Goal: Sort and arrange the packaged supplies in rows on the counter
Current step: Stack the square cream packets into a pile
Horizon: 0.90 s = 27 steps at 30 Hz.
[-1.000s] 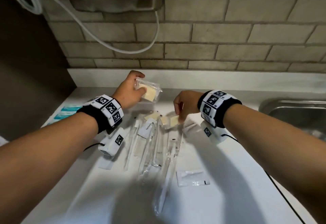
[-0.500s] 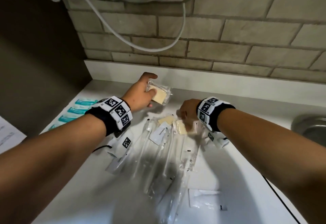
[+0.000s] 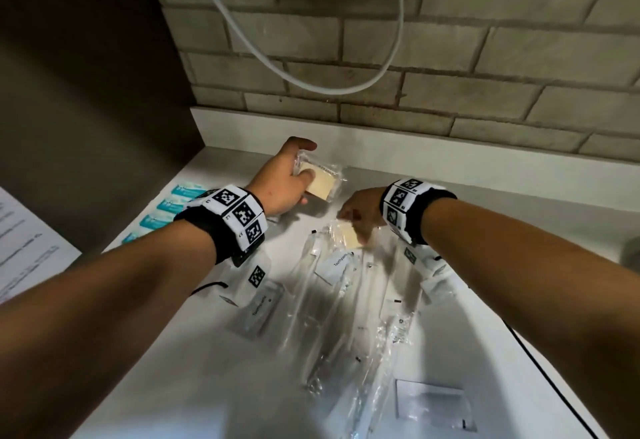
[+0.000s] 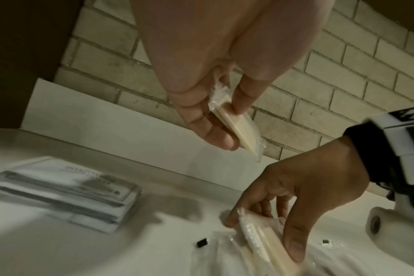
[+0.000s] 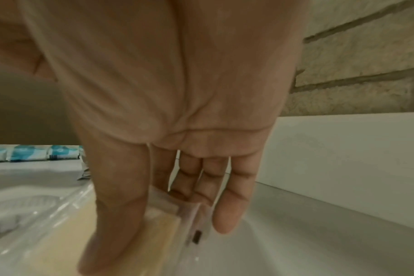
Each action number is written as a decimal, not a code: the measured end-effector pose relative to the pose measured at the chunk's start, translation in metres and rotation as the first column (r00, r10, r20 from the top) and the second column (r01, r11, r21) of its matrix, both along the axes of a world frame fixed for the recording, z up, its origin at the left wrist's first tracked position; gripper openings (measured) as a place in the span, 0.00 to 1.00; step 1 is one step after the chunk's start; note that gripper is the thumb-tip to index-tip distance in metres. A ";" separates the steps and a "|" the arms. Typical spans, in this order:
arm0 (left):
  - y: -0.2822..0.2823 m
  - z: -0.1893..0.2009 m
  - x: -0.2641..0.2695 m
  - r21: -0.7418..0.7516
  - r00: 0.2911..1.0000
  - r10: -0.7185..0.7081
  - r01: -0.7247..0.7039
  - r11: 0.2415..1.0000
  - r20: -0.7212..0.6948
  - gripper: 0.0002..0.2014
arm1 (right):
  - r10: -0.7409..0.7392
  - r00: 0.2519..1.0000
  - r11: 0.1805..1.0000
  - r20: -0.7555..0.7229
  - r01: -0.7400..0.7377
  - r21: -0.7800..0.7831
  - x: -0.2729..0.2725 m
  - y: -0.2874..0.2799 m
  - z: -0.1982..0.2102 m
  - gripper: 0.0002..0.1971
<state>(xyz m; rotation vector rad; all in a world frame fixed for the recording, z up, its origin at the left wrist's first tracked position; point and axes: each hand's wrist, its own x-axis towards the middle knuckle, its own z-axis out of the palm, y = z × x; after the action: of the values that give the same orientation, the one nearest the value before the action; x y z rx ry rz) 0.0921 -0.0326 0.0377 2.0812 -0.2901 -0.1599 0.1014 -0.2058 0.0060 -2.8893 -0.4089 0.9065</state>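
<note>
My left hand (image 3: 304, 175) holds a clear-wrapped cream square packet (image 3: 322, 184) above the counter (image 3: 173, 352) near the back wall. The left wrist view shows that packet (image 4: 234, 127) pinched edge-on between thumb and fingers. My right hand (image 3: 360, 219) pinches a second cream packet (image 3: 349, 239) at the far end of a pile of long clear-wrapped packages (image 3: 346, 328). In the right wrist view the thumb and fingers (image 5: 116, 214) straddle this packet (image 5: 158, 224), which still touches the pile.
Teal sachets (image 3: 166, 210) lie in a row at the counter's left. Two white-labelled toothpaste packets (image 3: 334, 265) (image 3: 263, 307) and a flat clear packet (image 3: 433, 404) lie around the pile. A paper sheet (image 3: 24, 248) is far left; a white cable (image 3: 311, 82) hangs on the brick wall.
My right hand has settled on the second cream packet and its fingers have closed round it. The left hand keeps its packet in about the same place. The view has tilted.
</note>
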 end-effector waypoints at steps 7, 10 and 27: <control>0.014 -0.013 -0.007 0.079 1.000 0.005 -0.003 0.997 -0.029 0.20 | -0.010 0.992 0.999 0.124 0.015 -0.042 -0.005 -0.006 0.002 0.13; 0.023 -0.016 -0.007 0.064 0.997 0.009 -0.004 0.998 -0.074 0.19 | -0.051 0.985 0.997 0.165 0.058 -0.040 -0.007 -0.008 0.012 0.14; 0.095 -0.030 -0.029 -0.183 0.963 -0.107 0.062 0.981 -0.246 0.13 | -0.251 0.941 0.951 0.227 0.195 0.239 -0.073 0.106 0.049 0.21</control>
<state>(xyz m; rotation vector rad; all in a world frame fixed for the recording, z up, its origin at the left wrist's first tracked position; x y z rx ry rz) 0.0630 0.0622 0.0081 1.8512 -0.2276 -0.4360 0.0282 -0.0997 0.0551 -2.7823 -0.1735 0.4271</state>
